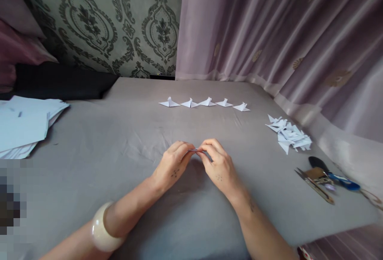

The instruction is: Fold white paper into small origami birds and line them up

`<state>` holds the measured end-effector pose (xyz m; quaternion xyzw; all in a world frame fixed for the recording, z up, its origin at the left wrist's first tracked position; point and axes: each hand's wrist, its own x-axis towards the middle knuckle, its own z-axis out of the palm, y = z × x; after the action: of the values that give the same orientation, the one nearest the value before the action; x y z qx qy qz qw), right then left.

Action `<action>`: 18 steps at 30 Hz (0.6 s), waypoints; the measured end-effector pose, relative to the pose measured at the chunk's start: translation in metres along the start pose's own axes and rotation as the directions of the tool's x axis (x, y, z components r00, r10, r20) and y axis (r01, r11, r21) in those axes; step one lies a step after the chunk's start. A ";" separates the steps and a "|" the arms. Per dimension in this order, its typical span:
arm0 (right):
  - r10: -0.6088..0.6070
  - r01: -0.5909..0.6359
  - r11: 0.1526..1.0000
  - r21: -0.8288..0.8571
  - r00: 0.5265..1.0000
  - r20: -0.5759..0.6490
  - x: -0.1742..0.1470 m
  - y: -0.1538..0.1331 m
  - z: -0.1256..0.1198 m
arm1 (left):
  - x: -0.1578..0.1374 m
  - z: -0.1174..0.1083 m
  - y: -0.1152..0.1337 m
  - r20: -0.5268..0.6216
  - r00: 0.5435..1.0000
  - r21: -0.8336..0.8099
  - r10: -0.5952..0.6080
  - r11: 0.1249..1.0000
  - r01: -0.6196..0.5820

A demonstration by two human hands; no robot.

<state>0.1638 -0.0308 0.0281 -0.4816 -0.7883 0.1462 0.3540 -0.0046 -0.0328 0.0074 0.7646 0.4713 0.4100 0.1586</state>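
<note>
My left hand (175,162) and my right hand (218,164) meet above the middle of the grey-covered surface. Both are closed in a pinch on a small piece of folded white paper (194,150), seen nearly edge-on. Fingers cover most of it, so its folded shape cannot be made out. Beyond my hands stands a row of several white paper birds (207,101). To the right lies a heap of similar folded paper pieces (291,134).
A stack of white paper sheets (25,122) lies at the left, in front of a black cloth (60,80). At the right are a slim pointed metal tool (315,187) and a blue-handled item (344,181). A mauve curtain (233,24) borders the back and right.
</note>
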 end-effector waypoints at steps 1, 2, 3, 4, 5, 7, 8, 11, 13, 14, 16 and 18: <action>-0.008 0.008 1.000 -0.012 1.000 0.012 -0.001 0.001 0.001 | 0.000 0.001 -0.001 0.006 1.000 0.004 0.015 1.000 -0.015; -0.018 0.019 1.000 -0.018 0.999 0.029 -0.001 0.002 0.001 | -0.001 0.001 -0.001 0.013 0.999 0.003 0.032 0.999 -0.032; -0.028 0.028 0.999 -0.018 0.999 0.044 -0.001 0.002 0.002 | -0.001 0.001 -0.002 0.020 0.999 -0.001 0.048 0.999 -0.048; -0.033 0.033 0.999 -0.009 0.998 0.056 -0.002 0.003 0.002 | -0.001 0.002 -0.002 0.025 0.998 -0.009 0.059 0.998 -0.059; -0.030 0.030 1.000 0.011 0.998 0.063 -0.002 0.003 0.002 | -0.001 0.002 -0.002 0.029 0.998 -0.023 0.060 0.998 -0.059; -0.004 -0.001 0.996 0.084 0.998 0.061 -0.001 0.004 0.000 | 0.000 0.000 0.000 0.041 0.999 -0.069 0.012 0.998 -0.009; 0.022 -0.029 0.990 0.135 0.998 0.058 -0.001 0.004 -0.001 | 0.002 -0.001 0.001 0.055 0.998 -0.105 -0.039 0.993 0.045; 0.166 -0.179 0.926 0.332 0.984 0.067 0.001 0.003 -0.005 | 0.007 -0.005 0.007 0.165 0.946 -0.283 -0.278 0.906 0.316; 0.292 -0.303 0.829 0.470 0.951 0.099 0.004 0.002 -0.006 | 0.011 -0.007 0.011 0.288 0.865 -0.437 -0.411 0.747 0.501; 0.351 -0.359 0.766 0.534 0.929 0.120 0.005 0.002 -0.006 | 0.012 -0.007 0.013 0.349 0.824 -0.500 -0.446 0.655 0.566; 0.450 -0.437 0.622 0.649 0.879 0.161 0.008 0.002 -0.006 | 0.014 -0.007 0.015 0.429 0.773 -0.593 -0.467 0.500 0.631; 0.521 -0.473 0.480 0.739 0.831 0.193 0.010 0.001 -0.006 | 0.013 -0.005 0.014 0.460 0.744 -0.657 -0.485 0.378 0.652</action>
<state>0.1661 -0.0221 0.0363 -0.4975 -0.4671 0.5451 0.4869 0.0026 -0.0295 0.0252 0.4377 0.4573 0.4170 0.6523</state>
